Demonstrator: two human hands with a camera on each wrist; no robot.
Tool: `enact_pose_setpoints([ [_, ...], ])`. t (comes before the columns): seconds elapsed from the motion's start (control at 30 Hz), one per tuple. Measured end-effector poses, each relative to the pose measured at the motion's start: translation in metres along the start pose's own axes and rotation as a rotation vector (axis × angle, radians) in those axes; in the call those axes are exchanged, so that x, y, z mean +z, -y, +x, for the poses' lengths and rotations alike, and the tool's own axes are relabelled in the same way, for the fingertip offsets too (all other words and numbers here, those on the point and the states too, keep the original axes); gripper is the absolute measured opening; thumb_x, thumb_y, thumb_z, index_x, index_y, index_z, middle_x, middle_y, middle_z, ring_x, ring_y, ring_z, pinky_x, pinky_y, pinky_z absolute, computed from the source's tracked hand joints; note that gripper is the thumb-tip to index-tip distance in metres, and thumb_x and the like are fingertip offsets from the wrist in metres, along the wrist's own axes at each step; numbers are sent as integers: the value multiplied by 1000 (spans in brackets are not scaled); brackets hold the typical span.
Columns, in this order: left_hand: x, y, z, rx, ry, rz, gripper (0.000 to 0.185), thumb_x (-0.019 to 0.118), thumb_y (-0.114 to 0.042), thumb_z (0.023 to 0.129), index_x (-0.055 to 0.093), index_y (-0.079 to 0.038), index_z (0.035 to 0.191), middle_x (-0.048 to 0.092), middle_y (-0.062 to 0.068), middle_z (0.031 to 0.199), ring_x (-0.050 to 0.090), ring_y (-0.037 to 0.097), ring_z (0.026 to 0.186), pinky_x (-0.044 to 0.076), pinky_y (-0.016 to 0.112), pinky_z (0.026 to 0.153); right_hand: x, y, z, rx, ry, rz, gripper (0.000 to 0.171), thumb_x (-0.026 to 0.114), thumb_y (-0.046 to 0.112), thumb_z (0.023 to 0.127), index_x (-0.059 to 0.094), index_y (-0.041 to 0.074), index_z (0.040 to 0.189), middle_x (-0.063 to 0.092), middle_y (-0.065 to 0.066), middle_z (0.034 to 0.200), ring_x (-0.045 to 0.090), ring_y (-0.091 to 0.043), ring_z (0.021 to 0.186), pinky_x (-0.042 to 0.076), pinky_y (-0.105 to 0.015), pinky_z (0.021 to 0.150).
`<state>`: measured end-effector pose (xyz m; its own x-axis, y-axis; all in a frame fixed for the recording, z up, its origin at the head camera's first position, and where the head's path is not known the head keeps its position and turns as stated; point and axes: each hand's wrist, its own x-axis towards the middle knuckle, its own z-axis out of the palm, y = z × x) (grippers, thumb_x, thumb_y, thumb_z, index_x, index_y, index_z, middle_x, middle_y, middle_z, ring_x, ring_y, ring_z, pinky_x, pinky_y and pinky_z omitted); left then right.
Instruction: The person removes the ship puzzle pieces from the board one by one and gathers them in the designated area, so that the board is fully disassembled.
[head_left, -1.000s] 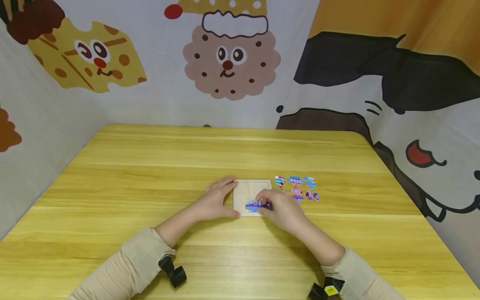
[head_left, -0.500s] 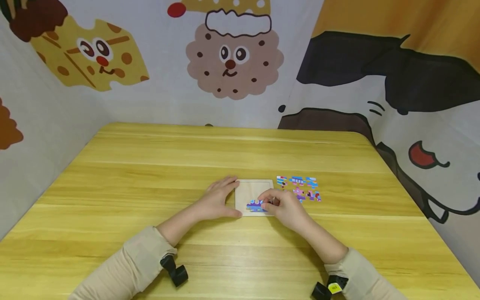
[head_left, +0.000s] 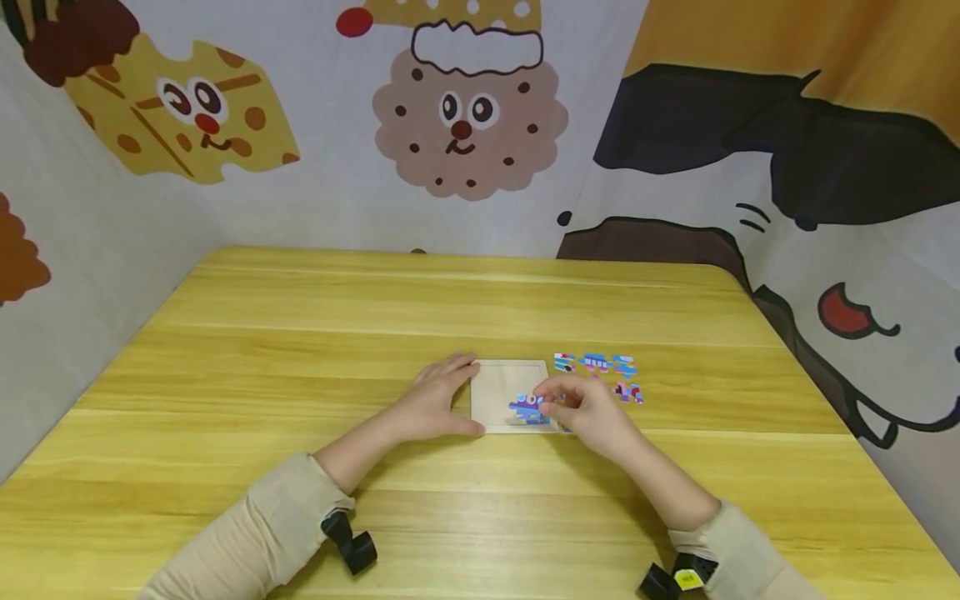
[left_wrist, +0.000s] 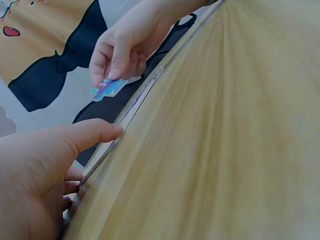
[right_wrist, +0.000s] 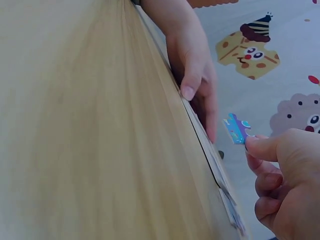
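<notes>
A pale square puzzle tray [head_left: 497, 385] lies on the yellow wooden table [head_left: 375, 317]. My left hand [head_left: 435, 400] rests flat against the tray's left edge, thumb along its near side [left_wrist: 90, 135]. My right hand [head_left: 581, 408] pinches a blue and purple puzzle piece [head_left: 527, 409] and holds it lifted just above the tray's near right part. The piece shows in the left wrist view [left_wrist: 107, 89] and in the right wrist view [right_wrist: 236, 128], clear of the board. Several loose coloured pieces [head_left: 600, 371] lie right of the tray.
Cartoon-printed fabric walls [head_left: 465, 125] close in the table at the back and both sides. Bare wood stretches behind the tray and to its left. The table's right edge [head_left: 817, 392] runs near the loose pieces.
The right hand has lifted the blue and purple piece off the tray's near edge and carried it a little to the right. The left hand has stayed put.
</notes>
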<state>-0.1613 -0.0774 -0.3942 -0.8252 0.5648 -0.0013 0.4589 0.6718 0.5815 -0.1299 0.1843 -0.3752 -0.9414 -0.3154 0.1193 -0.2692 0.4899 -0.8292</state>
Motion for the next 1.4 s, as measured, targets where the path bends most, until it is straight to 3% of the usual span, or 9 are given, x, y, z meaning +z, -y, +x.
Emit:
enact_pose_setpoints([
  [0.33,0,1,1,-4,5,4,95,77,-45,75,33,-4,148,21,7,157,9,24,144,6,50,113,-21,-9,-11,12,-25,48,16,72,2,83,71,2,99,65,-8,92,36,-10,50,30,-20,43],
  [0.53,1,2,2,-8,8,2,95,76,-46,75,33,-4,149,20,6,157,9,23,144,6,50,113,-34,-19,-18,28,-24,31,15,71,2,84,71,2,99,64,-8,91,36,-8,51,30,-20,43],
  [0.83,0,0,0,-1,3,-6,94,77,-44,76,33,-3,148,21,8,157,10,24,144,6,51,113,-50,-31,-25,11,-12,-36,13,70,0,84,71,1,97,58,-3,74,35,-7,50,30,-22,42],
  [1.03,0,0,1,1,5,-4,95,77,-46,75,33,-3,148,21,8,157,10,25,144,6,51,113,-60,-39,-30,20,23,-60,12,68,-1,85,70,4,96,60,-3,76,35,-7,52,32,-22,43],
  [1.4,0,1,1,-5,10,-6,95,77,-45,76,32,-3,148,20,7,157,9,24,144,6,50,113,-69,-53,-35,40,44,-41,13,66,-3,86,69,0,98,64,-6,81,53,-10,65,44,-23,50],
])
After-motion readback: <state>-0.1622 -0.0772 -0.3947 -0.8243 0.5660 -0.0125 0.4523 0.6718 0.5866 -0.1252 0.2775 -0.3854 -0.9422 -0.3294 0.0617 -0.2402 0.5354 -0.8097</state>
